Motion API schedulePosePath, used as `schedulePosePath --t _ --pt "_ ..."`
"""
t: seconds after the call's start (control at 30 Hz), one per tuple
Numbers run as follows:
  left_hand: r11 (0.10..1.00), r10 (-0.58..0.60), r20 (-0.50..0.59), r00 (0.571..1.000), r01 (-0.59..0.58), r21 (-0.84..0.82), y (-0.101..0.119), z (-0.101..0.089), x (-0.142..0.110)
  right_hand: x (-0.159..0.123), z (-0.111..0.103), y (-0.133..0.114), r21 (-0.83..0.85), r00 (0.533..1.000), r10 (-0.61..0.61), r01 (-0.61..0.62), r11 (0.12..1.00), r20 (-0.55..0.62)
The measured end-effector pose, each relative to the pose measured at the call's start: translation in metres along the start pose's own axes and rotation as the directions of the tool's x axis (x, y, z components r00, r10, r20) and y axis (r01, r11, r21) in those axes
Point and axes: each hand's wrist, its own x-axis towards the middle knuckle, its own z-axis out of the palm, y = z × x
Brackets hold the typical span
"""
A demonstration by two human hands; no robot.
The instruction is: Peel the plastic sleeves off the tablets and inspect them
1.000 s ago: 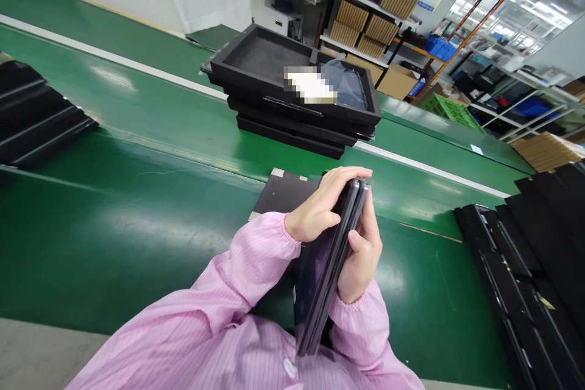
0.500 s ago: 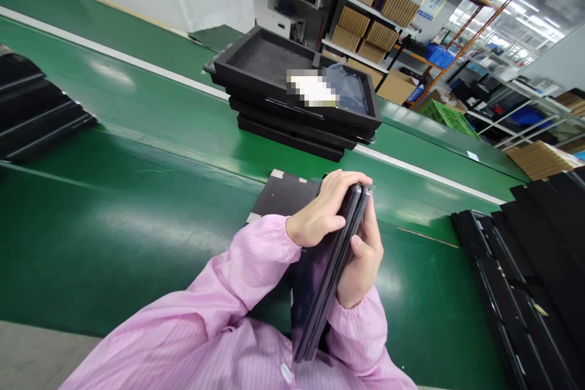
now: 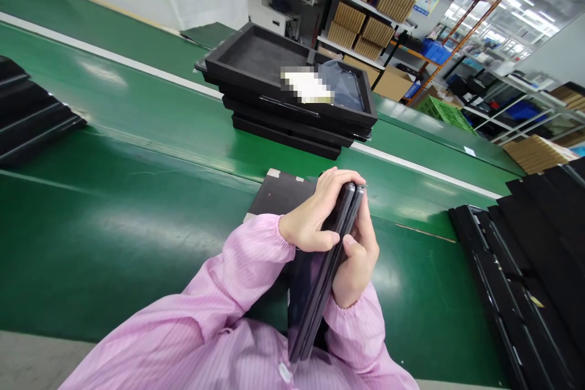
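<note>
I hold a thin black tablet-like device (image 3: 315, 292) on edge, close to my chest, over the green conveyor table (image 3: 137, 207). My left hand (image 3: 315, 213) wraps over its top left side, fingers curled across the upper edge. My right hand (image 3: 356, 262) grips the right side, thumb pressed on the edge. Both arms are in pink sleeves. A flat black pad (image 3: 281, 195) lies on the table just behind my hands.
A stack of black foam trays (image 3: 256, 82) sits on the belt ahead, the top one holding a bagged item. More black trays lie at the left edge (image 3: 27, 116) and at the right (image 3: 525, 268). Shelves with cardboard boxes (image 3: 365, 24) stand behind.
My hands and the device shifted slightly left and towards me; the grip is the same. The view drifted a little.
</note>
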Motion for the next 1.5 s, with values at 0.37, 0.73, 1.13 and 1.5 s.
schedulePosePath --t 0.37,0.73,1.13,1.5 --pt "0.999 -0.039 -0.024 0.999 0.038 -0.002 0.006 0.004 -0.001 0.004 -0.001 -0.005 -0.005 0.999 -0.048 0.048 0.999 -0.013" --pt "1.000 -0.022 -0.049 0.999 0.022 0.004 0.013 0.011 -0.001 0.003 -0.006 -0.012 -0.079 0.995 -0.102 0.103 0.991 0.018" --pt "0.997 -0.065 -0.059 0.996 0.063 -0.034 0.020 0.013 0.000 0.010 -0.013 -0.014 -0.025 0.995 -0.091 0.092 0.995 0.048" --pt "0.996 -0.095 -0.068 0.993 0.094 -0.009 0.026 0.018 -0.002 0.010 -0.013 -0.022 -0.132 0.981 -0.186 0.191 0.973 0.048"
